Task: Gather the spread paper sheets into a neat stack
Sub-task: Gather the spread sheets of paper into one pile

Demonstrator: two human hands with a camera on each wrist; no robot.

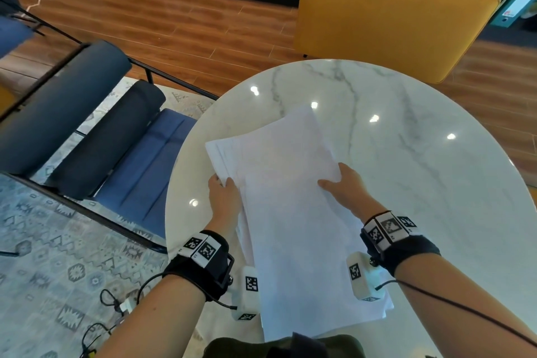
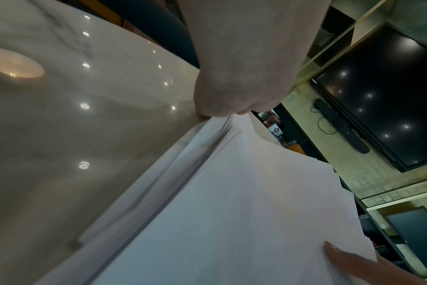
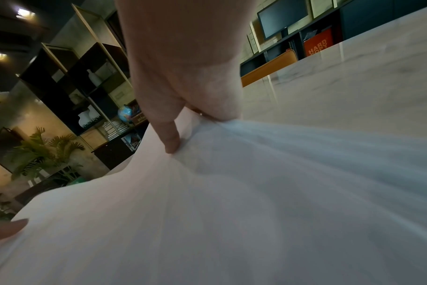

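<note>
White marble desk (image 1: 406,131), paper sheets (image 1: 290,212) loosely overlapped, left hand (image 1: 223,197) gripping left edge, right hand (image 1: 345,186) pinching right edge.

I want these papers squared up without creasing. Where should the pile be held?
Judging by its shape, take the pile of papers by its two long edges, one grip from each side, as the left hand and right hand do; the left edge is fanned.

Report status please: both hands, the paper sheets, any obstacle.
Left hand grips sheets' left edge, right hand grips right edge. Paper sheets gathered on marble table, edges still uneven. No obstacle seen.
</note>
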